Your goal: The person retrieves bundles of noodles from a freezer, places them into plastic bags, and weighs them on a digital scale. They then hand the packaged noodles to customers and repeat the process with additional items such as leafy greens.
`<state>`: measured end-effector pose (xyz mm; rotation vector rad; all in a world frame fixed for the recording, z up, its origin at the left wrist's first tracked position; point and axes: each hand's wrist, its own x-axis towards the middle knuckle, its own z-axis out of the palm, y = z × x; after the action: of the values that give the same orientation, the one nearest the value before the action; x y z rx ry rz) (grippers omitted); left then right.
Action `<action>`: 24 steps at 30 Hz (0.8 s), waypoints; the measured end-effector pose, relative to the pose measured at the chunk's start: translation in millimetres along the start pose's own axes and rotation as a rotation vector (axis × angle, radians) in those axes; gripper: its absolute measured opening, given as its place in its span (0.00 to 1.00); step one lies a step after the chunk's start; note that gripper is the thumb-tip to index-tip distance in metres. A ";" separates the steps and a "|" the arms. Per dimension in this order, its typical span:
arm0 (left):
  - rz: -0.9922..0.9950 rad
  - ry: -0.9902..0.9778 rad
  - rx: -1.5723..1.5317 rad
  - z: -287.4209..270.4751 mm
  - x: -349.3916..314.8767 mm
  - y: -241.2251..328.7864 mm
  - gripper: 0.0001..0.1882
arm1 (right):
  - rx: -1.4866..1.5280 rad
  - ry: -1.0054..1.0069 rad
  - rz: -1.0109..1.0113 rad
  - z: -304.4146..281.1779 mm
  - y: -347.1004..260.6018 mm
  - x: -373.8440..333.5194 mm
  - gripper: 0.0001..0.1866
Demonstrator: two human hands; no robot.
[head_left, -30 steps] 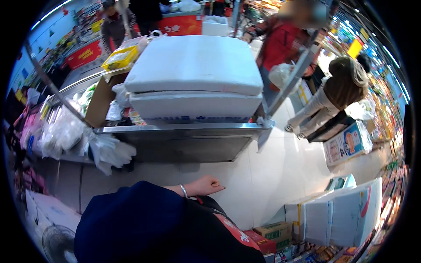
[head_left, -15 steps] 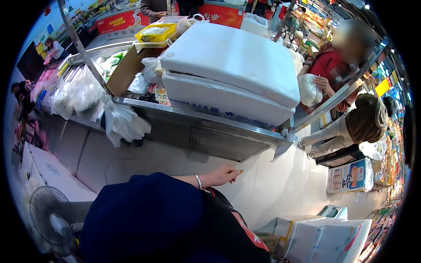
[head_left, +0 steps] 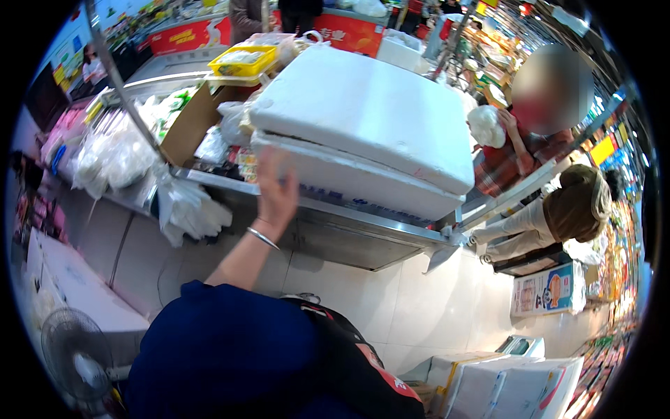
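My left hand [head_left: 276,192], a silver bangle on its wrist, is raised in front of the left end of a large white foam box [head_left: 335,164]. Its fingers point upward and are smeared by motion, but the thumb stands apart from them. I see nothing held in it; whether it touches the box I cannot tell. The box's lid [head_left: 363,115] lies slightly askew on top. Just left of the hand, small packets [head_left: 246,164] and clear plastic bags [head_left: 213,145] lie on the stall beside an upright cardboard flap [head_left: 185,126]. My right hand is out of view.
The stall has a metal edge [head_left: 220,183] and posts. White plastic bags [head_left: 192,209] hang at its left. A person across the counter holds a white bag [head_left: 486,126]. A fan [head_left: 77,356] stands lower left; white boxes [head_left: 537,387] are stacked lower right.
My left hand has swung up and left from above the floor to the foam box, its fingers opening out. The person across the counter has raised the white bag.
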<state>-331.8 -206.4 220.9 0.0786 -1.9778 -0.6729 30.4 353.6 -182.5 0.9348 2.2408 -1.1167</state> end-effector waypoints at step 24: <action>-0.853 -0.249 -0.647 3.1 102.3 -142.5 0.22 | 0.020 0.190 0.129 79.5 23.8 0.4 0.18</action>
<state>-417.2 -359.2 232.4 0.4739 -1.8131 -1.9177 56.0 298.9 -239.4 1.2212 2.2823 -1.0324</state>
